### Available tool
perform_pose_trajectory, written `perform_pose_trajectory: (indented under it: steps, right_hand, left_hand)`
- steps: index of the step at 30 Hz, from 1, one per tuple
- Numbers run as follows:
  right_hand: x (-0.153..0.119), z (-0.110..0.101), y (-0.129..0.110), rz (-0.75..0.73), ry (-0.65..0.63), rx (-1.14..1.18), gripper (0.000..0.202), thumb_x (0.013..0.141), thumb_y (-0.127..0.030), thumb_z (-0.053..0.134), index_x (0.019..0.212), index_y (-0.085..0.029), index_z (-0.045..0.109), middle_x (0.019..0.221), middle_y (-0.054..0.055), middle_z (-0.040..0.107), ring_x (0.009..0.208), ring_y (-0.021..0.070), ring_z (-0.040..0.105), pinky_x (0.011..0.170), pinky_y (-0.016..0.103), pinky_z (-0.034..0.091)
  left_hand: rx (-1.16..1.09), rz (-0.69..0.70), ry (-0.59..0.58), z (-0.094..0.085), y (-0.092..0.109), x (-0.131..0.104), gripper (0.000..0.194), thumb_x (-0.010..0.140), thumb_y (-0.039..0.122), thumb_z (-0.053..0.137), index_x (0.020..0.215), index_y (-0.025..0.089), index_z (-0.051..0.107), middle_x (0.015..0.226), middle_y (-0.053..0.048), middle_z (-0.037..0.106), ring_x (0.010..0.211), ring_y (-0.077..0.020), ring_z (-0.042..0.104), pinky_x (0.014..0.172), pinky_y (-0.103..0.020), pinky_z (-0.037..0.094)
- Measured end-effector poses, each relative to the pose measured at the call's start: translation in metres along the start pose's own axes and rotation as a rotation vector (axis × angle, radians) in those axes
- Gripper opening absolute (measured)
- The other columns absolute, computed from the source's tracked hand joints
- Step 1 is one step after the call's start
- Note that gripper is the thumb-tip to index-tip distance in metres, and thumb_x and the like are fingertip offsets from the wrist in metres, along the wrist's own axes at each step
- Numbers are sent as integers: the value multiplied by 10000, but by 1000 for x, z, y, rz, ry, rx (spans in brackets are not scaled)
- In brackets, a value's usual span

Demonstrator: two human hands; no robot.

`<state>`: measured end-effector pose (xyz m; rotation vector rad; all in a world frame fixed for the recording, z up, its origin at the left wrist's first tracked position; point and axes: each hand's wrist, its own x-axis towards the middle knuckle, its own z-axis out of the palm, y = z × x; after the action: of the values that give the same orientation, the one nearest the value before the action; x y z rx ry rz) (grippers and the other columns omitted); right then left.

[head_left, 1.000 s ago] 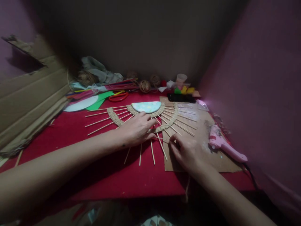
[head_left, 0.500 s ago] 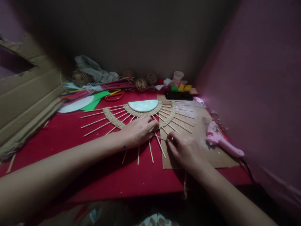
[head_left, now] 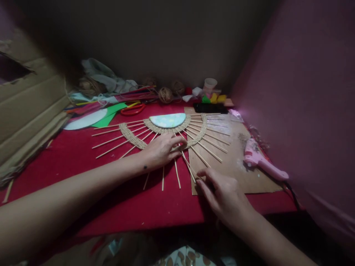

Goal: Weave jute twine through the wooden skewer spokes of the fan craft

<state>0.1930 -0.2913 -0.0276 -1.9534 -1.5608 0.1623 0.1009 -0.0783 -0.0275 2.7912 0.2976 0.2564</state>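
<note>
A fan of thin wooden sticks (head_left: 108,144) spreads from a pale blue-green half disc (head_left: 168,120) on the red table cover. An inner rim of woven twine hugs the disc, and an outer woven twine band (head_left: 132,138) crosses the sticks midway. My left hand (head_left: 162,149) lies over the front middle of the outer band, its fingers closed on the band and the sticks there. Between the fingertips of my right hand (head_left: 223,190) is a strand of twine (head_left: 190,168), stretched from the band toward the stick ends. My left hand hides part of the weave.
Cardboard (head_left: 238,173) lies under the fan's right side, with a pink glue gun (head_left: 260,160) on it. Behind are red-handled scissors (head_left: 133,109), a dark phone (head_left: 210,108), twine balls (head_left: 165,95) and a clear cup (head_left: 210,83). A cardboard box (head_left: 33,103) stands left.
My right hand has moved down toward the table's front edge, and the strand now slants more steeply. My left hand stays on the band. The view has shifted slightly.
</note>
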Motion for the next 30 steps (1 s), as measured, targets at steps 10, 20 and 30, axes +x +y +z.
perform_pose_trajectory:
  steps: [10, 20, 30]
  right_hand:
    - [-13, 14, -3, -168, 98, -238, 191, 854, -105, 465, 735, -161, 604, 612, 16, 589, 522, 141, 537, 532, 263, 356]
    - [-17, 9, 8, -189, 106, -341, 228, 866, -96, 439, 702, -170, 580, 590, 5, 559, 514, 128, 510, 519, 269, 310]
    - [14, -30, 14, -252, 184, -768, 253, 868, -110, 406, 711, -157, 599, 567, 37, 537, 505, 144, 437, 521, 299, 230]
  left_hand:
    - [-22, 73, 85, 8, 0, -1, 178, 872, 238, 554, 923, 275, 720, 827, -37, 503, 795, -171, 472, 720, -317, 405]
    - [138, 78, 70, 9, 3, 3, 250, 898, 299, 483, 803, 215, 699, 753, -41, 462, 701, -160, 432, 588, -295, 314]
    - [-9, 45, 25, 2, 2, 2, 126, 861, 243, 574, 875, 227, 698, 818, -43, 519, 776, -172, 487, 685, -313, 397]
